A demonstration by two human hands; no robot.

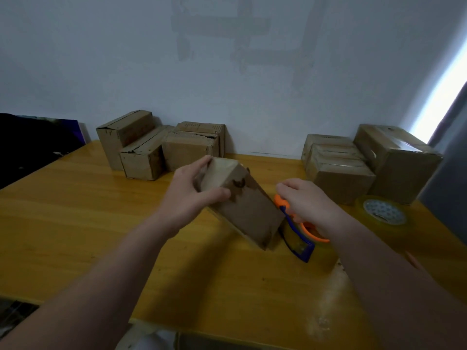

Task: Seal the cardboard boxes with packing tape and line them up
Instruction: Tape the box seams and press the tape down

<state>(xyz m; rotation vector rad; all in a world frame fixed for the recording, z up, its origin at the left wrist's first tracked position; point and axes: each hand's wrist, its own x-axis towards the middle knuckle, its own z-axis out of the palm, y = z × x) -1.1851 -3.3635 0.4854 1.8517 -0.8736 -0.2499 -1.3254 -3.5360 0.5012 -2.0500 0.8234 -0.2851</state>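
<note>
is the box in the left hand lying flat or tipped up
Tipped up. The left hand grips the far end of the box, raised above the table, while the near end slants down toward it.

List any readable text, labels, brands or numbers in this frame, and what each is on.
No text can be read.
Held box: dark marks, not legible as letters.
Roll: pattern on the core, too blurred to read.
Dispenser: no print visible.
Back boxes: smudges only.
Wall: faint strip marks, no writing.
</note>
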